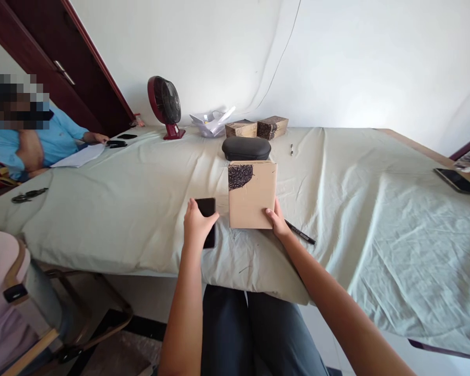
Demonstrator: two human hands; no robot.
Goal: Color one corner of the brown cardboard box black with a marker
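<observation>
My right hand (277,219) holds a small brown cardboard box (254,201) by its lower right corner, with the thumb on the face towards me. Dark black scribble covers the box's upper left corner. My left hand (198,224) lies over a black smartphone (210,237) on the cloth. Its thumb reaches across to the phone's right edge and its fingers are at the left side, partly hidden. Just beside my right wrist, a black marker pen (303,235) rests on the table. Behind the box stands a black hard case (246,149).
A pale green cloth (348,188) covers the table. Towards the wall are a red fan (165,104), a plastic bag (211,124) and two scribbled boxes (272,127). Another phone (458,180) lies far right, scissors (29,195) far left. A person in blue (65,128) sits at left.
</observation>
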